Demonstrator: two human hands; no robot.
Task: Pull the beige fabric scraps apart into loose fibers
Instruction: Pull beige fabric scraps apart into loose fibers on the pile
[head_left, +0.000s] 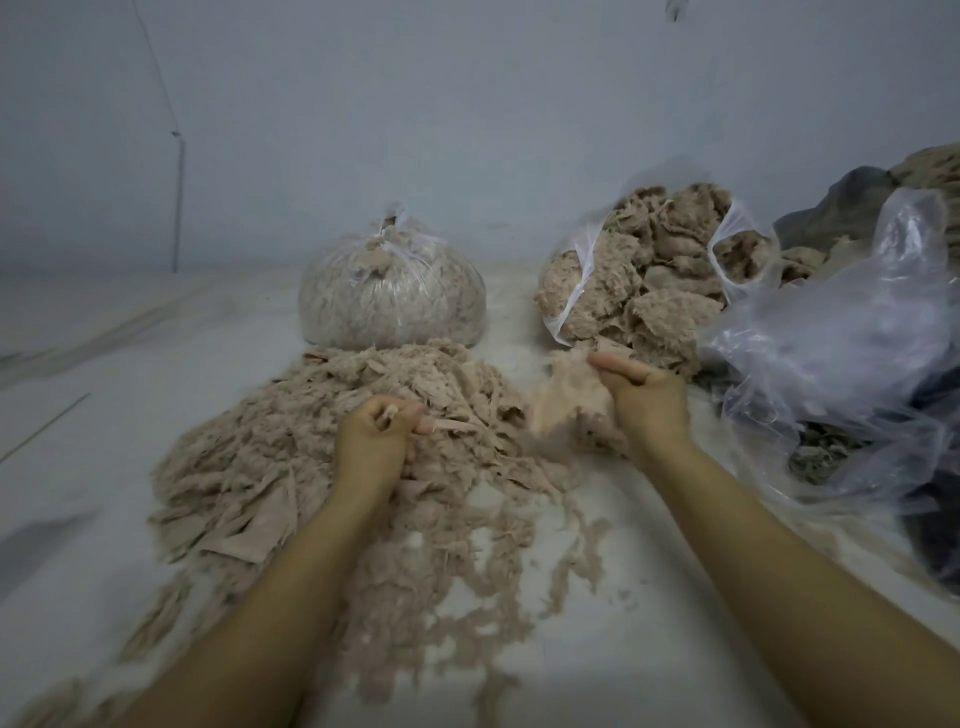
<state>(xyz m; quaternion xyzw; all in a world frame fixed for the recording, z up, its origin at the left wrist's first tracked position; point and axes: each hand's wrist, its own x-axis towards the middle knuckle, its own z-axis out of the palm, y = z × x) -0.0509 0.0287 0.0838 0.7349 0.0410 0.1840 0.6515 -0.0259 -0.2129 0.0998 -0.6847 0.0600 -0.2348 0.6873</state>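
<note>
Your left grip (375, 436) is curled tight, the thumb and fingers pinching a small tuft of beige fibre (388, 414) that pokes out between them. It hovers over the big pile of beige fabric scraps (291, 467) heaped on the white floor (78, 467) in front of you. Your right grip (647, 397) is clamped on a larger, motion-blurred scrap (563, 402), fingers folded over its upper edge and the cloth hanging down and to the left of your palm. Your two grips are well apart, the held scrap between them.

The pile holds flat strips and torn pieces at its left and far side. Nearer you it thins into loose fibres (467, 582), fluffy strands spread across the floor between your forearms.

Behind the pile, touching its far edge, sits a tied clear plastic bag (392, 291) stuffed with the same beige material. To its right, an open plastic bag (636, 270) lies tipped toward you, matted beige clumps spilling from its mouth just beyond your right grip. Further right a crumpled clear plastic sheet (841, 343) rests over dark cloth (935, 540), with more beige scraps showing beneath it. A pale wall (415, 104) rises behind everything.
</note>
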